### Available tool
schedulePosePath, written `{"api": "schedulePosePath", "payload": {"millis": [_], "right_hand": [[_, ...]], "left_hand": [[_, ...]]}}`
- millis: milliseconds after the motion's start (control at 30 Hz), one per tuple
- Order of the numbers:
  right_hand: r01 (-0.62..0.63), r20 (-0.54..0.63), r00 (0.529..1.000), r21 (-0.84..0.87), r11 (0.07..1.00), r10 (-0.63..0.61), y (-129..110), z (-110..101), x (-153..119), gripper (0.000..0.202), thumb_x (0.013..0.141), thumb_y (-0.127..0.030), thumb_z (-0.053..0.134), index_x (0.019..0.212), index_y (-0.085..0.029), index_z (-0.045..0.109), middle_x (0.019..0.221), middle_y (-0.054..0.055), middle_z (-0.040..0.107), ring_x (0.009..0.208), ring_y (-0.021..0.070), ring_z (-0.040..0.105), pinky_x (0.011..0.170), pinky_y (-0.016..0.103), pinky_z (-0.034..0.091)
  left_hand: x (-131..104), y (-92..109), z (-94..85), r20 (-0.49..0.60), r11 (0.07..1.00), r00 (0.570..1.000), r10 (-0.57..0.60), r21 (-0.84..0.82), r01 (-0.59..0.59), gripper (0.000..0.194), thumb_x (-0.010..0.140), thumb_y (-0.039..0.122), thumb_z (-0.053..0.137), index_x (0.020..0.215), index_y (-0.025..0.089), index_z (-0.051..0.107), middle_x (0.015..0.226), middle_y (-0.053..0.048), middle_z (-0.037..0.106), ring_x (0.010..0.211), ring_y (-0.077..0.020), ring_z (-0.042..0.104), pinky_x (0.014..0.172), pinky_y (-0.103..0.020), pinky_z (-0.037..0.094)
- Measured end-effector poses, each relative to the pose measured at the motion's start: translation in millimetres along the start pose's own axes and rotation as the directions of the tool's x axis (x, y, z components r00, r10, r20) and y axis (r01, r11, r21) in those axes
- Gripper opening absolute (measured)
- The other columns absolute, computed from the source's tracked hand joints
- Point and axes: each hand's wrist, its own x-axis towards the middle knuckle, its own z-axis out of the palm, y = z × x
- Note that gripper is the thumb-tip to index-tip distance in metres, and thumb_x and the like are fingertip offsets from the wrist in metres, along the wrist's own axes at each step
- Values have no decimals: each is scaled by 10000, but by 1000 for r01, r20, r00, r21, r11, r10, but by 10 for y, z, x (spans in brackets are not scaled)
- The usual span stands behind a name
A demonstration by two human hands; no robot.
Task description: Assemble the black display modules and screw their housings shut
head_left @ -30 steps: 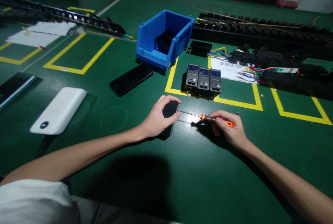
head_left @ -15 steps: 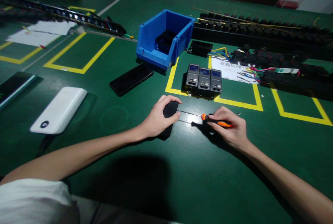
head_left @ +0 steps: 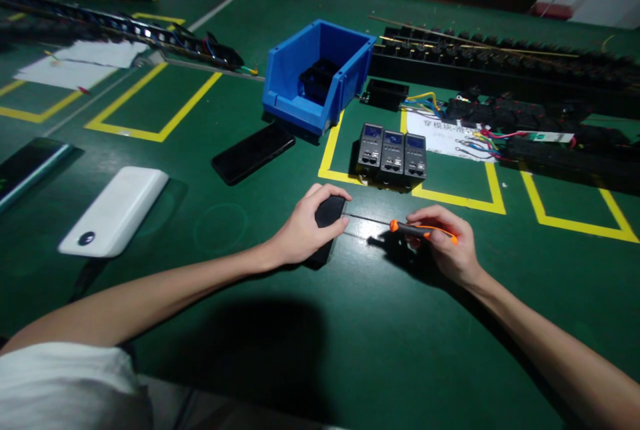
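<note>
My left hand [head_left: 313,225] is closed around a black box-shaped module [head_left: 329,211], gripping it on the green table. In my right hand [head_left: 447,243] is a screwdriver [head_left: 417,229] with an orange and black handle, held between thumb and fingers. Its thin shaft points left, and the tip meets the module's right side beside my left fingertips. What the tip touches there is too small to make out. Just beyond my hands stand three grey modules [head_left: 393,151] side by side, with small blue screens and ports.
A blue bin [head_left: 305,110] holding black parts stands at the back, a black phone [head_left: 253,153] in front of it. On the left lie a white power bank [head_left: 114,211] and another phone-like device [head_left: 33,167]. Black strips with wires [head_left: 530,113] fill the back right.
The fingers of my right hand have shifted on the screwdriver handle; the thumb sits farther back and the fingers are looser. My left hand and the module have hardly moved.
</note>
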Motion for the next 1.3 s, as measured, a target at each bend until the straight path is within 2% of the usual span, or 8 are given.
{"api": "schedulePosePath", "payload": {"millis": [167, 300, 400, 633, 900, 1100, 1200, 1300], "right_hand": [[-19, 77, 997, -10, 1000, 20, -65, 32, 10, 385, 783, -544, 690, 993, -222, 698, 839, 41, 713, 642, 160, 652, 564, 271, 529], [-58, 139, 988, -31, 998, 61, -127, 66, 13, 272, 838, -452, 670, 966, -214, 703, 693, 10, 691, 577, 139, 630, 541, 248, 512], [-62, 110, 991, -90, 994, 71, -158, 84, 16, 196, 846, -385, 673, 896, -198, 699, 577, -19, 641, 485, 113, 579, 479, 223, 468], [-37, 39, 998, -173, 984, 45, -219, 116, 23, 180, 788, -335, 720, 854, -170, 692, 535, -26, 613, 428, 112, 570, 411, 218, 456], [2, 29, 1000, -236, 972, 5, -202, 110, 24, 197, 778, -338, 726, 875, -167, 715, 645, 14, 696, 438, 111, 588, 406, 220, 471], [114, 46, 994, -342, 933, -104, -152, 91, 15, 206, 763, -295, 758, 946, -201, 733, 906, 60, 762, 751, 180, 713, 653, 288, 581], [162, 54, 987, -361, 918, -153, -140, 92, 15, 203, 766, -287, 759, 953, -210, 735, 901, 59, 759, 776, 187, 711, 678, 303, 581], [140, 33, 990, -367, 920, -137, -152, 96, 16, 193, 765, -304, 761, 933, -213, 735, 895, 63, 761, 788, 199, 714, 687, 316, 585]], "left_hand": [[1, -14, 6, -7, 1000, 1000, 1, 3, -1, 276, 844, 264, 596, 1113, 210, 571, 1064, -43, 565, 1002, -197, 551, 926, -352, 435], [2, -29, 6, -22, 1000, 1000, 4, 0, -4, 271, 848, 262, 591, 1113, 207, 567, 1073, -43, 570, 1013, -197, 549, 933, -354, 430], [1, -33, 5, -19, 1000, 1000, 1, -3, -1, 274, 849, 267, 589, 1115, 204, 567, 1079, -46, 570, 1018, -199, 550, 940, -359, 428], [0, -33, 3, -19, 1000, 1000, -1, -6, 1, 265, 848, 273, 588, 1105, 211, 568, 1080, -49, 571, 1028, -206, 550, 956, -374, 425], [0, -17, -3, -14, 1000, 1000, -5, -1, 5, 271, 847, 282, 582, 1109, 211, 569, 1072, -50, 573, 1022, -208, 550, 946, -373, 431], [-4, -39, 5, -36, 1000, 999, 0, -12, -1, 269, 844, 278, 588, 1102, 205, 564, 1080, -49, 575, 1017, -206, 551, 933, -363, 429], [-2, -40, 2, -35, 1000, 999, -2, -13, 2, 268, 850, 279, 584, 1106, 202, 562, 1081, -49, 575, 1013, -202, 551, 925, -356, 430], [4, -35, 0, -26, 1000, 1000, -6, -4, 6, 268, 851, 288, 581, 1105, 205, 564, 1077, -49, 577, 1010, -204, 552, 928, -363, 433]]}}
